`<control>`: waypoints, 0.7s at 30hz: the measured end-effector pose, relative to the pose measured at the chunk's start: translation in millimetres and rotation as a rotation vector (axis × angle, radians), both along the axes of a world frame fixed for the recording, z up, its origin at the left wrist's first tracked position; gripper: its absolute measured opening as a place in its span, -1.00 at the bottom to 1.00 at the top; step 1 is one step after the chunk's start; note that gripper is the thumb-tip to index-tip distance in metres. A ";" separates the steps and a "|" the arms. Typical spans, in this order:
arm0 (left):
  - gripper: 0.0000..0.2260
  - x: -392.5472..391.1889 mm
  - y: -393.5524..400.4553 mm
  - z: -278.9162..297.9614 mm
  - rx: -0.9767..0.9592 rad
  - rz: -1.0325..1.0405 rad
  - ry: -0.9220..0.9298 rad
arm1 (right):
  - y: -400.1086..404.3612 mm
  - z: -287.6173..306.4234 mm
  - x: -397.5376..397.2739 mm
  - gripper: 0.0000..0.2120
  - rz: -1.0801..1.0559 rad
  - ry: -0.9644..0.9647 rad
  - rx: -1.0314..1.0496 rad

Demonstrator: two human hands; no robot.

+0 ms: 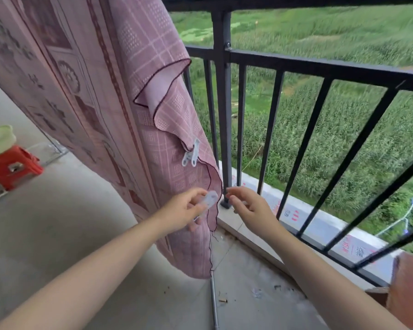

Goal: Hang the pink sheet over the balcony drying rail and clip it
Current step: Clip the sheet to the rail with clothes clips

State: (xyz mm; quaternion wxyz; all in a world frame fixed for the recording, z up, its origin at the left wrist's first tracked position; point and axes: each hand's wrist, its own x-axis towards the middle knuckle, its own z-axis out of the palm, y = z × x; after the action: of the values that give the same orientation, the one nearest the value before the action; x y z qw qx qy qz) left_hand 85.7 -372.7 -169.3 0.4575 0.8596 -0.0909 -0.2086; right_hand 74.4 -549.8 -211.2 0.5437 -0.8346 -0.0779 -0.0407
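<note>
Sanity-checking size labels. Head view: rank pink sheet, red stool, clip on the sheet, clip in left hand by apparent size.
1. pink sheet
2. red stool
3. clip on the sheet and clip in the left hand: look alike, the held one partly hidden by fingers.

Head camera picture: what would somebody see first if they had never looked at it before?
The big pink sheet hanging down the left side, with a pale clip already pinned on its edge. Below it, in the middle, the left hand holds a second clip at the sheet's edge, and the right hand reaches in beside it, holding nothing. On the right, a black railing stands before green fields.
</note>
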 end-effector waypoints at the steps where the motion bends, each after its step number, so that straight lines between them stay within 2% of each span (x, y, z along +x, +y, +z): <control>1: -0.84 0.0 -1.1 -2.4 0.042 -0.012 -0.028 | 2.4 -1.0 -0.4 -0.73 0.043 0.046 0.023; 3: -0.85 2.1 -1.7 -7.6 0.095 -0.027 -0.057 | 5.3 -3.3 -1.8 -0.66 0.115 0.133 0.048; 6: -0.82 5.5 -1.0 -13.0 0.134 -0.054 -0.046 | 2.7 -8.6 -1.7 -0.64 0.180 0.149 -0.063; 9: -0.81 6.7 -2.8 -15.8 0.057 -0.019 -0.039 | -4.2 -11.5 -1.8 -0.66 0.187 0.210 -0.031; 12: -0.80 8.5 -5.6 -19.6 -0.004 -0.015 -0.020 | -9.8 -15.1 -1.3 -0.77 0.227 0.298 0.055; 15: -0.81 17.9 -10.7 -25.2 0.015 -0.043 -0.039 | -19.7 -25.7 2.2 -0.79 0.137 0.286 -0.012; 16: -0.79 25.7 -13.2 -29.5 0.128 -0.080 -0.107 | -25.7 -29.4 2.1 -0.79 0.081 0.295 -0.032; 17: -0.78 35.5 -16.9 -35.5 0.336 -0.177 -0.229 | -32.4 -32.9 1.0 -0.79 0.021 0.313 -0.033; 19: -0.74 56.3 -30.2 -51.3 0.854 -0.497 -0.443 | -46.4 -39.1 -3.7 -0.81 -0.083 0.355 -0.040; 21: -0.69 75.5 -46.3 -72.3 1.266 -0.794 -0.521 | -55.4 -46.3 -6.7 -0.80 -0.136 0.386 -0.114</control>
State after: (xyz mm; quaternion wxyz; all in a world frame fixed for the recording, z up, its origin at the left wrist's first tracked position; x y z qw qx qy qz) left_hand 161.3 -419.1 -241.6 -0.2632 0.8809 -0.3593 -0.1604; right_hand 67.7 -605.2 -257.6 0.4964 -0.8598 0.0818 0.0878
